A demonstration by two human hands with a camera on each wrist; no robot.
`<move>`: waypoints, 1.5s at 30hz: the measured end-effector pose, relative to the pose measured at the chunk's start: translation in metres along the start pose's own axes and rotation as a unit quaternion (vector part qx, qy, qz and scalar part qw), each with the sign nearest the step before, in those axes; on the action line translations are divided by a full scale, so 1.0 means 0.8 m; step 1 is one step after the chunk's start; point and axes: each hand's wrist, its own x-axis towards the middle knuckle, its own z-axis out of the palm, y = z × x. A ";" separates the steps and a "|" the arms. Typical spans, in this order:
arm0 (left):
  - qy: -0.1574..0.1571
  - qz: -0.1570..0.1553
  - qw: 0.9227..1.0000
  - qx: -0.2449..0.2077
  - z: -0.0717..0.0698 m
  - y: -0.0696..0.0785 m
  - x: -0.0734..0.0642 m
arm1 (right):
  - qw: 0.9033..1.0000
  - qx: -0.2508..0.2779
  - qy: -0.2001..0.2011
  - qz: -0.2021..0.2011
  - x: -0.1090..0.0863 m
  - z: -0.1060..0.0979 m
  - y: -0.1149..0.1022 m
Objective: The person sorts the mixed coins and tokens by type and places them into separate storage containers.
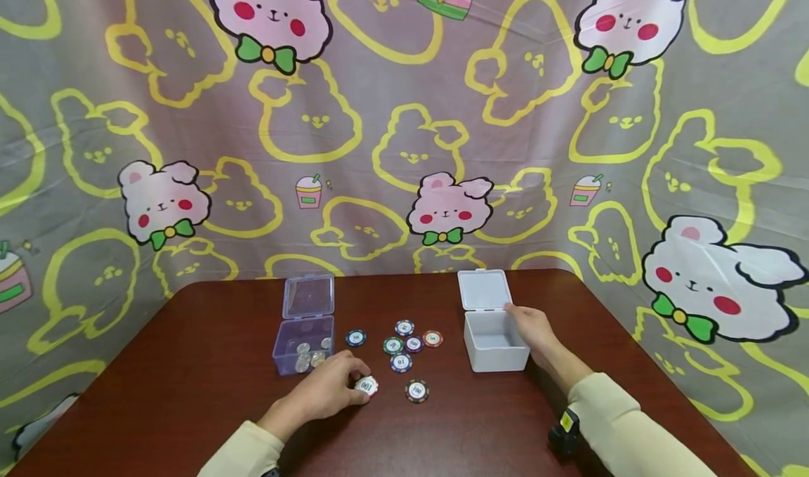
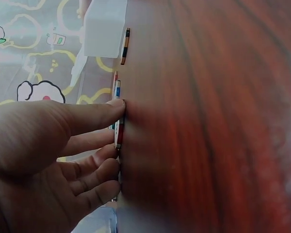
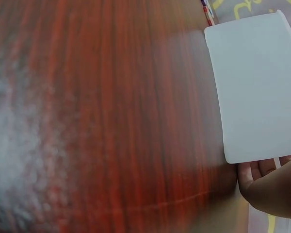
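Observation:
My left hand (image 1: pixel 329 387) pinches a white and red poker chip (image 1: pixel 366 386) by its edges, thumb at the near side and fingertips at the far side. In the left wrist view the chip (image 2: pixel 120 130) stands edge-on between thumb and fingers, right at the tabletop. My right hand (image 1: pixel 533 331) holds the right side of a white plastic box (image 1: pixel 499 360), whose lid (image 1: pixel 483 290) is tipped back. From the right wrist view, its fingers (image 3: pixel 254 169) lie along the box's side wall, partly hidden behind it.
Several poker chips, among them a blue one (image 1: pixel 356 338) and a black-edged one (image 1: pixel 417 391), lie between the boxes on the brown table (image 1: pixel 480 435). A clear purplish box (image 1: pixel 286 364) with its lid raised holds several silvery coins (image 1: pixel 303 359). A patterned curtain (image 1: pixel 379 175) hangs behind.

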 end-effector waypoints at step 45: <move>-0.018 -0.066 0.953 -0.295 -0.004 0.008 0.010 | 0.999 -0.023 0.020 -0.026 0.011 -0.002 0.006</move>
